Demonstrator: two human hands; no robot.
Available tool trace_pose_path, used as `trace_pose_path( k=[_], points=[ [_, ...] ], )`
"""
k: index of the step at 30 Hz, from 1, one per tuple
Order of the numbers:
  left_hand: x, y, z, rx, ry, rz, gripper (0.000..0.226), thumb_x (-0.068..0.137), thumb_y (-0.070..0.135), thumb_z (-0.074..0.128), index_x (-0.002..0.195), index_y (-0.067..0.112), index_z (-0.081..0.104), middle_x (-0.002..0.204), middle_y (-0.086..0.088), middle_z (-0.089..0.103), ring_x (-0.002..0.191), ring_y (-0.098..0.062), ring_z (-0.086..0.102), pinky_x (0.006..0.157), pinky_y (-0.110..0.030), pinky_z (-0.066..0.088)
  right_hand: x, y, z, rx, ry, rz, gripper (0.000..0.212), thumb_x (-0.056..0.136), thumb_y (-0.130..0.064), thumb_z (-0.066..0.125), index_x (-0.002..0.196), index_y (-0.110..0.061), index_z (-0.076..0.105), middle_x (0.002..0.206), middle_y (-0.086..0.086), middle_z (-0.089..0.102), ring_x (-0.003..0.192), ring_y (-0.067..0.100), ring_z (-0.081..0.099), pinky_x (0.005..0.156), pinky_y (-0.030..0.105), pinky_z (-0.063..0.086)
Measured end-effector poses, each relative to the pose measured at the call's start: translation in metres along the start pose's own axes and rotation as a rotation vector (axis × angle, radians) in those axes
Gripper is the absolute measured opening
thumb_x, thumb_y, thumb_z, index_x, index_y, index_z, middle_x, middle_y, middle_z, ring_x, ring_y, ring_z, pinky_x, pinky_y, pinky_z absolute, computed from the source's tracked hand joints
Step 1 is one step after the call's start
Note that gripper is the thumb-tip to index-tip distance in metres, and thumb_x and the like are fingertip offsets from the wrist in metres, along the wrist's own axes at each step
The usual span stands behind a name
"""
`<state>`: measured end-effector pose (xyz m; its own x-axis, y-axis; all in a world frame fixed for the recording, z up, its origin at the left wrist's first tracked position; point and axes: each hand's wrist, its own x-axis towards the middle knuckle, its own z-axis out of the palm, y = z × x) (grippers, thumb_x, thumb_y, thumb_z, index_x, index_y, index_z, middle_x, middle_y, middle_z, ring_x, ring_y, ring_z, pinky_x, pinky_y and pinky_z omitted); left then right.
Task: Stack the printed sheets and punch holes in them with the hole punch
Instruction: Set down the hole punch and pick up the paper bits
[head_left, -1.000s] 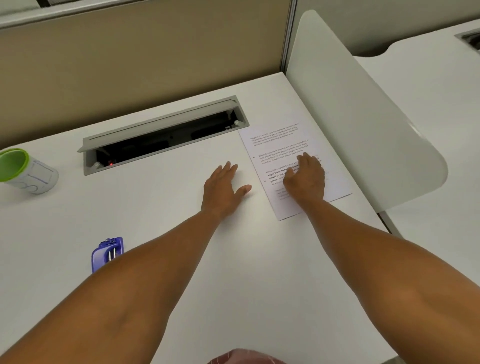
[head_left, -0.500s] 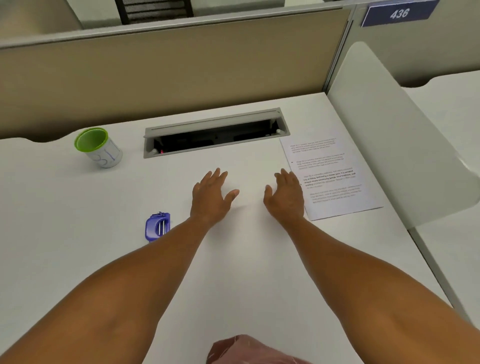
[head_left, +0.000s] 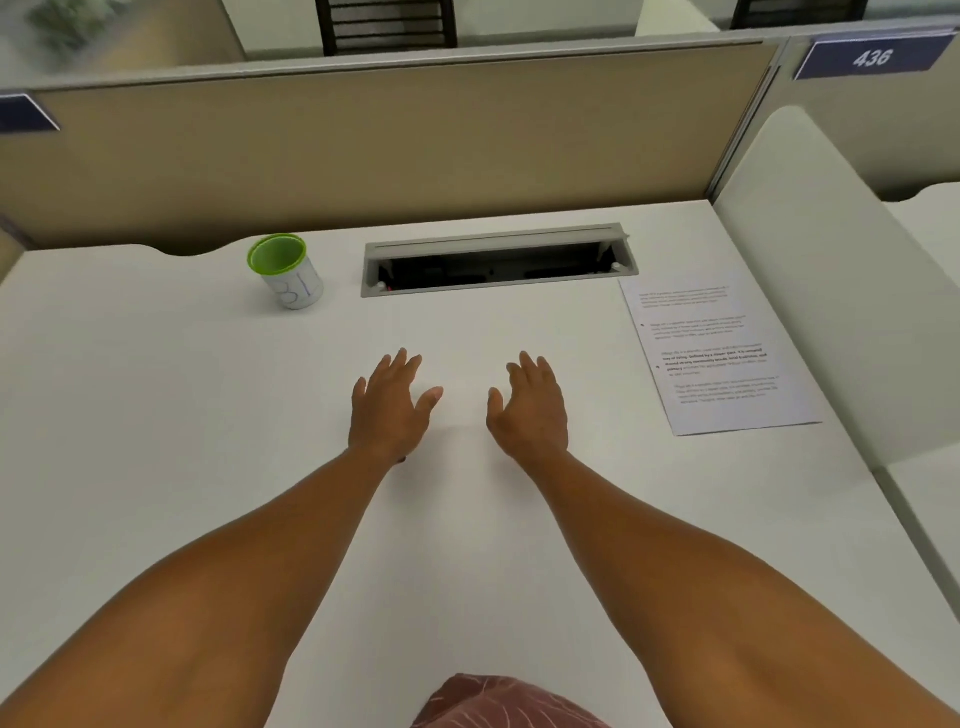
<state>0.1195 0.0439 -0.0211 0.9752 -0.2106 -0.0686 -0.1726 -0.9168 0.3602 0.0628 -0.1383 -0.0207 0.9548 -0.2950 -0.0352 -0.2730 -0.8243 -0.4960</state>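
The printed sheets lie on the white desk at the right, close to the side divider, with nothing touching them. My left hand and my right hand lie palm down side by side at the desk's middle, fingers straight, a small gap between the thumbs. My right hand is well left of the sheets. The blue hole punch is not visible; only a small dark speck shows under my left wrist.
A green-rimmed white cup stands at the back left. An open cable slot runs along the back centre. A beige partition closes the back, and a white side divider bounds the right edge.
My right hand has left the sheets and moved left to the desk's middle beside my left hand. The view tilted up and the blue hole punch went out of sight near my left wrist.
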Motion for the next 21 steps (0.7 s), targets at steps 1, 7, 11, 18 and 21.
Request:
trace_pose_path(
  k=[1,7,11,18,21],
  points=[
    [-0.004,-0.006,-0.001,-0.015,-0.013,-0.015,0.059,0.100,0.052,0.041,0.152,0.025,0.033,0.163,0.000,0.022,0.151,-0.020,0.016,0.121,-0.048,0.013,-0.003,-0.005,0.005,-0.008,-0.010,-0.005,0.053,0.099,-0.037,0.041,0.145,-0.012,0.041,0.160,0.004,0.027,0.150,0.024,0.013,0.122,0.040,0.017],
    [-0.023,-0.034,-0.003,-0.130,-0.059,-0.084,0.046,0.106,0.024,0.033,0.151,0.016,0.034,0.163,-0.003,0.023,0.150,-0.022,0.016,0.121,-0.044,0.017,-0.019,-0.023,0.032,-0.035,-0.103,-0.025,0.053,0.099,-0.037,0.041,0.146,-0.013,0.039,0.162,0.006,0.023,0.151,0.027,0.009,0.121,0.044,0.017],
    [-0.032,-0.045,0.001,-0.313,-0.003,-0.178,0.044,0.102,0.019,0.043,0.146,0.016,0.041,0.150,-0.002,0.044,0.135,-0.024,0.043,0.105,-0.039,0.043,-0.026,-0.029,0.050,-0.054,-0.169,-0.035,0.053,0.098,-0.036,0.041,0.146,-0.013,0.038,0.163,0.006,0.019,0.151,0.026,0.004,0.122,0.043,0.012],
    [-0.040,-0.052,0.012,-0.441,0.069,-0.262,0.036,0.098,0.022,0.053,0.133,0.018,0.050,0.133,-0.004,0.053,0.113,-0.023,0.058,0.094,-0.039,0.052,-0.036,-0.037,0.079,-0.113,-0.196,-0.055,0.054,0.099,-0.039,0.036,0.146,-0.012,0.038,0.164,0.007,0.014,0.151,0.028,-0.001,0.122,0.045,0.004],
    [-0.041,-0.055,0.014,-0.455,0.086,-0.261,0.028,0.098,0.026,0.053,0.123,0.014,0.055,0.123,-0.004,0.057,0.104,-0.022,0.061,0.088,-0.037,0.053,-0.040,-0.039,0.090,-0.155,-0.179,-0.055,0.056,0.100,-0.042,0.031,0.148,-0.013,0.035,0.165,0.007,0.009,0.151,0.029,-0.004,0.122,0.047,-0.001]
  ],
)
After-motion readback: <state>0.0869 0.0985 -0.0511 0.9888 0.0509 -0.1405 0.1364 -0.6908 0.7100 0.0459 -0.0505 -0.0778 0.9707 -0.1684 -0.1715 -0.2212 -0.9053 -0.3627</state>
